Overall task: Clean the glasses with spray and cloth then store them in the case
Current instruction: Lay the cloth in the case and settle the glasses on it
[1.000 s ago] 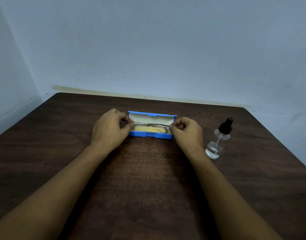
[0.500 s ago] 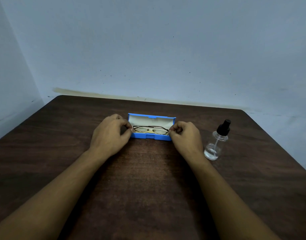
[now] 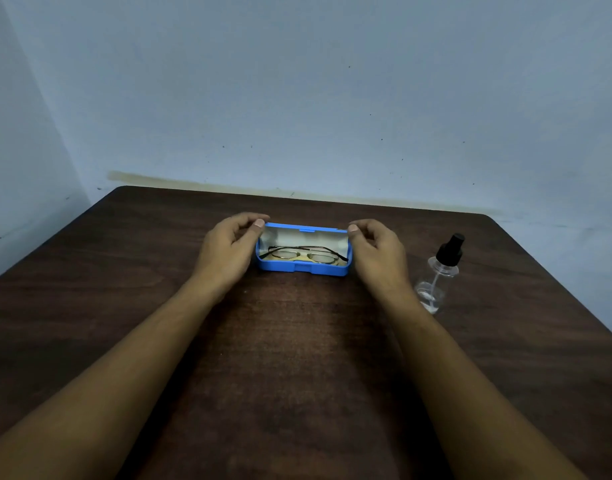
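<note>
A blue glasses case stands with its lid raised in the middle of the dark wooden table. Thin-framed glasses lie folded inside it on a yellow cloth. My left hand holds the left end of the lid, thumb on its top corner. My right hand holds the right end of the lid in the same way. A clear spray bottle with a black nozzle stands to the right of my right hand, apart from it.
Pale blue walls rise right behind the table's far edge and along its left side. The table's right edge runs diagonally past the bottle.
Both hands let go of the glasses, which now rest in the case. The hands rose from the case's lower ends to the top corners of the lid.
</note>
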Tool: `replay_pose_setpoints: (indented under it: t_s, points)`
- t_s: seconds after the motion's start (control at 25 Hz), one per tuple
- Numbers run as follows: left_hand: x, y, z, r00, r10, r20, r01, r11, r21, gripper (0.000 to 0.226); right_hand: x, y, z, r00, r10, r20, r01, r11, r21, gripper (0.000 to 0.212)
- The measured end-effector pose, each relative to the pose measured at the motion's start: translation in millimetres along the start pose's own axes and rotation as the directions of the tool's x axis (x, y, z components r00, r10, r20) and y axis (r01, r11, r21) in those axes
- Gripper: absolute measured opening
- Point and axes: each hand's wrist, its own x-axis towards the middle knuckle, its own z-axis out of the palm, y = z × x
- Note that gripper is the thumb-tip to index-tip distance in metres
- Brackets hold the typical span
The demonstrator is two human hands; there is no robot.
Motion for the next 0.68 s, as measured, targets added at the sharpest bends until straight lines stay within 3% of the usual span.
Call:
replay_pose_setpoints:
  t_s: [0.36, 0.6, 0.68]
  points:
    - [-14, -3, -1, 0.995, 0.049, -0.086, -0.036, 0.989, 0.141, 0.013, -14, 8, -2, 1.0, -0.013, -0.024, 0.012, 0.999, -0.044, 0.004]
    - [-20, -6, 1, 0.98, 0.172, -0.103, -0.123, 0.92, 0.372, 0.006, -21, 16, 2, 1.0, -0.015, -0.014, 0.013, 0.994, -0.113, 0.013]
    - [-21, -6, -1, 0.976, 0.203, -0.084, -0.145, 0.882, 0.448, 0.005, -23, 17, 3, 1.0, -0.027, 0.007, 0.028, 0.99, -0.138, 0.025]
